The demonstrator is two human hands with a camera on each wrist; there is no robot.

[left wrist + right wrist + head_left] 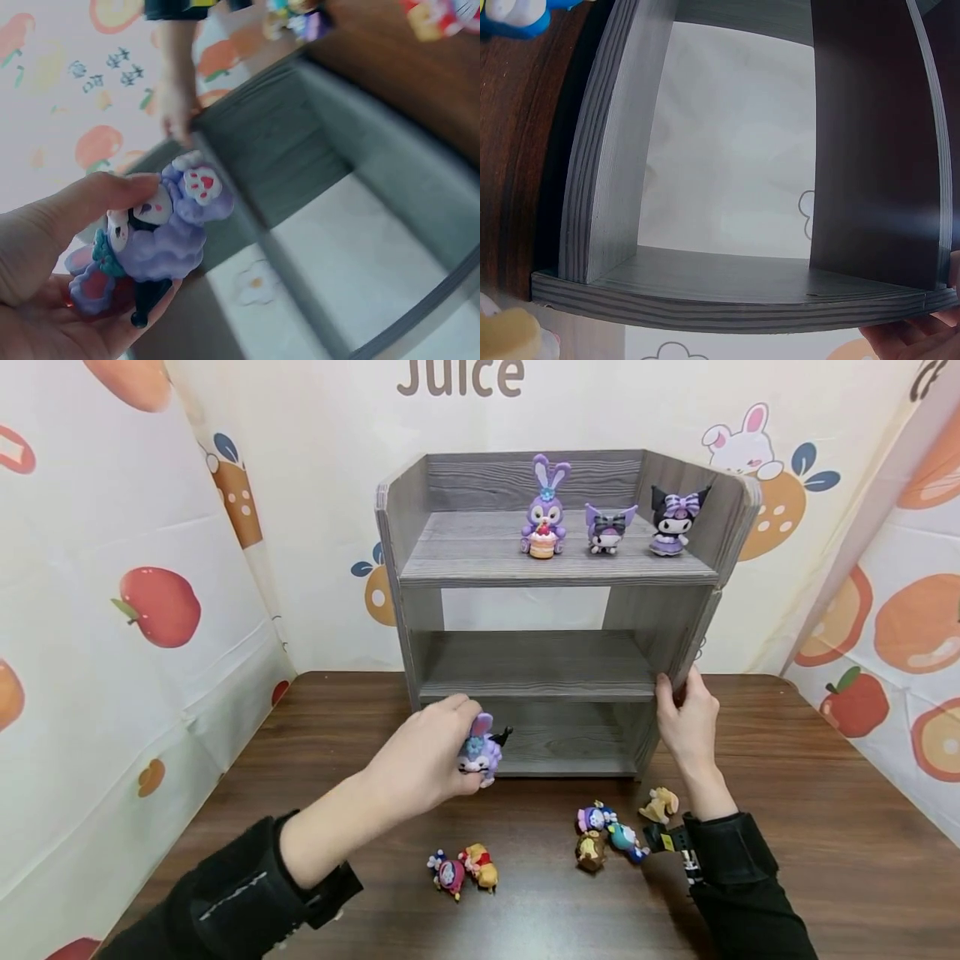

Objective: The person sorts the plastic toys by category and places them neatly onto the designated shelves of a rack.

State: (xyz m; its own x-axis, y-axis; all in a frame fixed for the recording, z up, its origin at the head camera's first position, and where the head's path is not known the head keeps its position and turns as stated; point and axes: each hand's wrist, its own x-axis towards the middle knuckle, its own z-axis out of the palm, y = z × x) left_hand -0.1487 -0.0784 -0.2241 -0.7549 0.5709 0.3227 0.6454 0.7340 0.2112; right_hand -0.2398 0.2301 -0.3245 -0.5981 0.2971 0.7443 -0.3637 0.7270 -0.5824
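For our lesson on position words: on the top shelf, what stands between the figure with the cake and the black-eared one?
In the head view, a dark-bowed, purple-eared figure stands there.

Held figurine (491, 760): lavender, pink inner ears, teal flower, black tip. Shelf unit (536, 664): grey woodgrain. Its top shelf (472, 543), right edge: black-and-purple figurine (670, 527), striped bow (681, 507). Worktop (540, 918): brown woodgrain. Toward its front edge: pink/blue figurine (450, 876), yellow/red figurine (482, 867). Backdrop (322, 485): whitish, red/orange fruit prints.
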